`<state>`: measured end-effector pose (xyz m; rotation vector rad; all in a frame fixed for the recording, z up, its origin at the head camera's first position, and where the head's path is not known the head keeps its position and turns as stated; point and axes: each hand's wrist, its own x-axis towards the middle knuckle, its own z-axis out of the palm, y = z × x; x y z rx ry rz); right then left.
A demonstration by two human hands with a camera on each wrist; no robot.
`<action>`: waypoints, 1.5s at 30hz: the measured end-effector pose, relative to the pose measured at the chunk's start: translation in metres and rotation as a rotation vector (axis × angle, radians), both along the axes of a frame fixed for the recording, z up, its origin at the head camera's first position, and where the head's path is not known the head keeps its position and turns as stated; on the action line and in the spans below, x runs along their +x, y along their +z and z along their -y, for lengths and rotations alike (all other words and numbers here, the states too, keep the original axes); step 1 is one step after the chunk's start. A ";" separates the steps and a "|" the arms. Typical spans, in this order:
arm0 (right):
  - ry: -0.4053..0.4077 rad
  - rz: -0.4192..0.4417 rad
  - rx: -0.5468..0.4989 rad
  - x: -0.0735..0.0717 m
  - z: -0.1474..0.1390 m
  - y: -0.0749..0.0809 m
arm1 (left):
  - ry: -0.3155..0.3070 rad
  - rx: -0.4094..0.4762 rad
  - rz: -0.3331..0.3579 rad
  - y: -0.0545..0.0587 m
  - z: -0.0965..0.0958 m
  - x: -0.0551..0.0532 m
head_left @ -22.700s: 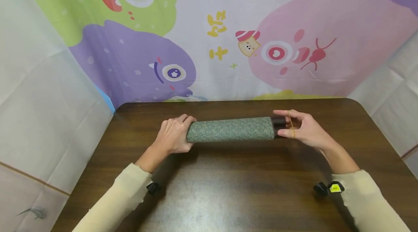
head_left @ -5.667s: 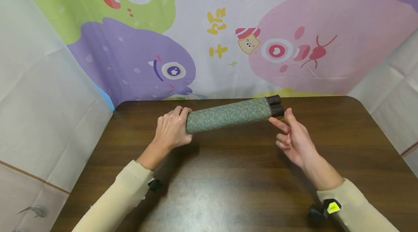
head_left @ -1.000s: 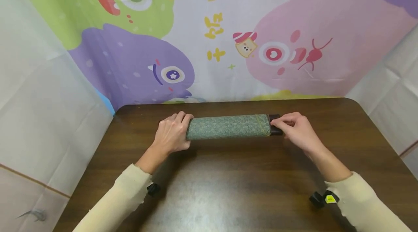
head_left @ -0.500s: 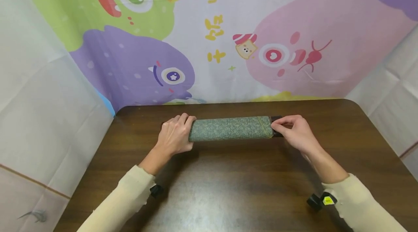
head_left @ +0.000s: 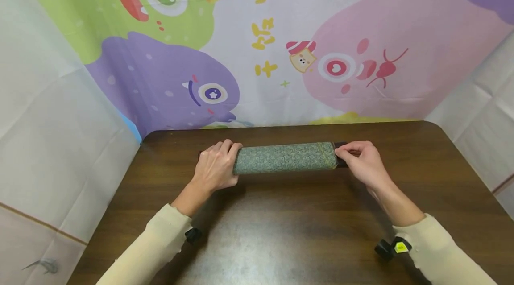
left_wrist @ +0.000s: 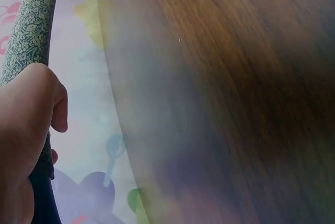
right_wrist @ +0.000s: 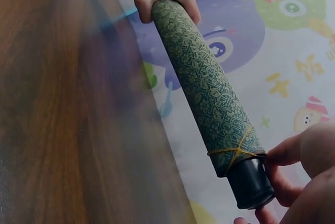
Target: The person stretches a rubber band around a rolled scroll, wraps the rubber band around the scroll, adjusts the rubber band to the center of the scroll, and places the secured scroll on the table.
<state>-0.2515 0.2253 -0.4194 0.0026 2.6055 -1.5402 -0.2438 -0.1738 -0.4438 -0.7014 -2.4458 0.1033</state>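
A cartoon-printed backdrop rises behind a dark wooden table, above which a green patterned scroll is held lengthwise — 1 end toward each hand. At the scroll's left end, the left hand has its fingers wrapped round the roll. At the scroll's right end, the right hand is nearly closed — thumb and index finger pinched at the roll's edge, beside a dark end cap; whether they also grip the yellow rubber band encircling that end cannot be told.
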 end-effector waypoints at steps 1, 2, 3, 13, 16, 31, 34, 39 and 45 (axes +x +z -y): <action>0.006 -0.003 0.007 0.000 0.000 0.000 | 0.000 0.000 -0.003 0.000 0.000 0.000; 0.015 -0.009 0.011 0.000 0.000 0.000 | 0.002 -0.002 -0.005 0.000 0.000 0.000; 0.023 -0.013 0.017 0.001 0.000 0.000 | 0.003 -0.004 -0.005 0.000 0.000 0.000; 0.069 0.052 0.041 0.008 0.002 0.006 | 0.031 0.023 0.066 -0.003 0.000 0.002; 0.077 0.019 0.078 0.010 0.003 0.007 | 0.032 0.030 0.073 -0.003 -0.001 0.001; 0.047 -0.006 0.030 -0.001 0.005 0.018 | -0.018 0.015 0.076 -0.002 0.000 0.002; 0.044 0.009 0.024 -0.005 0.005 0.018 | -0.032 -0.003 0.068 -0.001 0.000 0.003; 0.069 0.021 0.036 -0.009 0.005 0.018 | -0.043 -0.024 0.075 -0.001 0.000 0.004; 0.094 0.015 0.055 -0.010 0.011 0.017 | -0.058 -0.033 0.083 0.000 -0.001 0.004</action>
